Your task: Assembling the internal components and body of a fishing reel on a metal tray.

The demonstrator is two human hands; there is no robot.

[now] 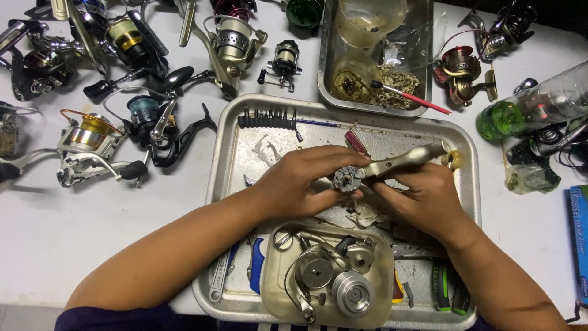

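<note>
Both hands worked a reel part over the metal tray.

The left hand and right hand both closed on the reel handle (its knob toward two o'clock), above the tray's middle.

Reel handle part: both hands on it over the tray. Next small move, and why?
Probably turn the small gear piece with the left hand while the right hand steadies the silver handle arm: the left fingertips already pinch the piece, and the metal tray below would catch anything that drops.
</note>
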